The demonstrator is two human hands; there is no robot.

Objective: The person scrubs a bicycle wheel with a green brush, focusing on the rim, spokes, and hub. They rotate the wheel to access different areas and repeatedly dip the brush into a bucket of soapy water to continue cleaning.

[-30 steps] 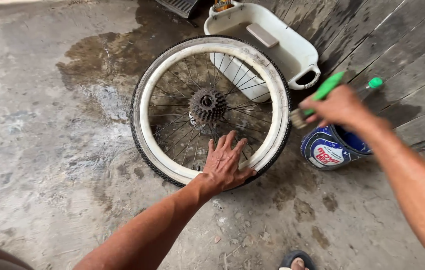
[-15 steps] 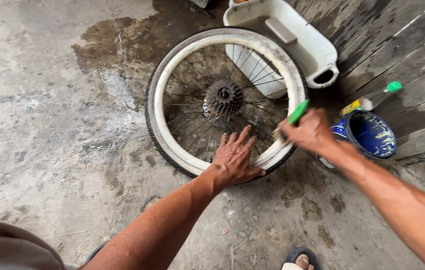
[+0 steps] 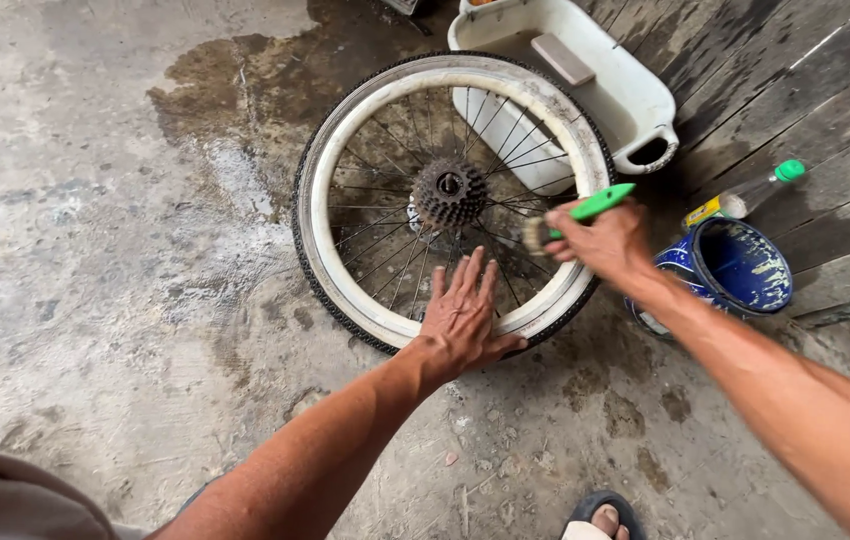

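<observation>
Already our left hand [image 3: 463, 318] pressed flat, fingers spread, on the white-rimmed bicycle wheel [image 3: 450, 195] lying on wet concrete; our right hand [image 3: 600, 240] clenched a green brush [image 3: 580, 213] over the spokes, scrubbing seemingly unfinished.

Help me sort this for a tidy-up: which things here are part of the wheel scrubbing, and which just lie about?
In use:
left hand, flat on the bicycle wheel
right hand, gripping the green-handled brush

Lying about:
white plastic tub
blue can
green-capped bottle
sandal
</observation>
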